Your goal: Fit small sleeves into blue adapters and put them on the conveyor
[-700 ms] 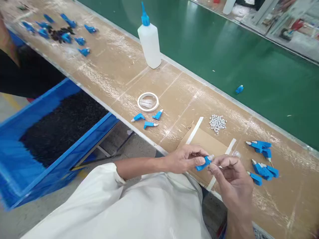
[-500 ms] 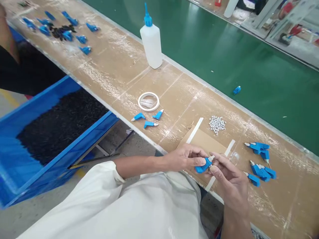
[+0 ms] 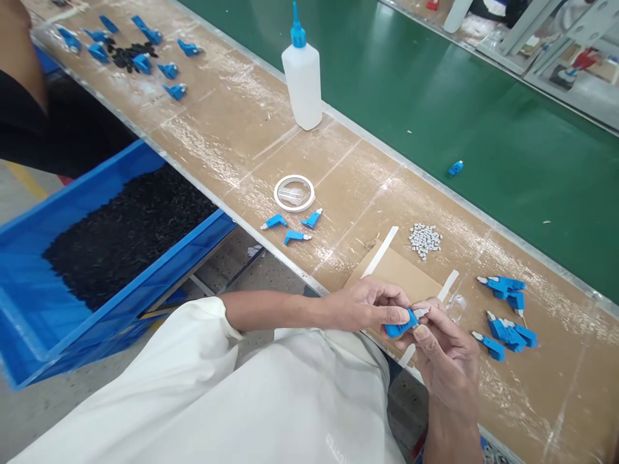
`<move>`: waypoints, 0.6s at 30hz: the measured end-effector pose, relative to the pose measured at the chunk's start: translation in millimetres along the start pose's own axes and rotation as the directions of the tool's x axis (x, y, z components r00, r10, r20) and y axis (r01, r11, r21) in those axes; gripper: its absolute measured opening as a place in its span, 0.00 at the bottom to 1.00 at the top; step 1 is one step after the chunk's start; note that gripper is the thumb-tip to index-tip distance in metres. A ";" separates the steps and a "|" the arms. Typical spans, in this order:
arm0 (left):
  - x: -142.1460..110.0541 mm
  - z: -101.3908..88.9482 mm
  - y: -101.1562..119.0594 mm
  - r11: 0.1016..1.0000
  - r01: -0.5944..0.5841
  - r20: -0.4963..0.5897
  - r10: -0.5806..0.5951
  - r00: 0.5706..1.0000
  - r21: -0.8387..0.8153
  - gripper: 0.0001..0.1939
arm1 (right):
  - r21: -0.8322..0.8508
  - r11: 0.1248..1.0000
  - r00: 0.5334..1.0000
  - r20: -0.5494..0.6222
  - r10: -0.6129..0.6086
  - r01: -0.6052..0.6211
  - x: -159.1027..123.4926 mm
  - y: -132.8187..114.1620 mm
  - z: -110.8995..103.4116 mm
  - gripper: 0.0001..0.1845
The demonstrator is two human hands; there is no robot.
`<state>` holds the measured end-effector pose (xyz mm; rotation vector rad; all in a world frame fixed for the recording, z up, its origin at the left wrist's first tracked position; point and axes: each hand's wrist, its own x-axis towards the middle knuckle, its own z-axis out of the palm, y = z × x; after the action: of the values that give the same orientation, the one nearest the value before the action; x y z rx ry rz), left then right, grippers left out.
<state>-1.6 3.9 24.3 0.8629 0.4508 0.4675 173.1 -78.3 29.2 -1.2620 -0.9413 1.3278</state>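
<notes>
My left hand [image 3: 370,306] is closed on a small blue plastic part [image 3: 401,325] with a white tip, its thumb lying on top. From the other side, my right hand [image 3: 449,351] pinches the white-tipped end between thumb and fingers. Whether a smaller piece is also between those fingertips is hidden. Both hands are over the near edge of a cardboard sheet [image 3: 403,267] fixed down with white tape strips [image 3: 382,251]. Just right of my right hand lie several similar blue parts [image 3: 510,332]. Beyond the sheet is a pile of small grey pieces [image 3: 425,240].
A tape roll [image 3: 294,193] lies near three blue parts [image 3: 294,236]. Behind it stands a white squeeze bottle [image 3: 304,87]. A green belt [image 3: 435,96] runs along the bench's far side. At left, a blue bin [image 3: 29,277] holds black pieces, near another person's arm [image 3: 24,58].
The view has shifted slightly. Both hands keep hold of the blue plastic part, which has turned a little so that its white tip points more to the right.
</notes>
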 end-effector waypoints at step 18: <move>20.8 5.2 13.9 0.990 0.029 -0.003 -0.029 1.000 -0.137 0.27 | 0.204 0.956 0.975 -0.026 0.221 -0.211 16.4 -9.8 0.3 0.20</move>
<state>15.3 20.2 34.5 0.7218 0.4302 0.4683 175.7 -60.5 35.9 -1.2609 -0.6304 1.5146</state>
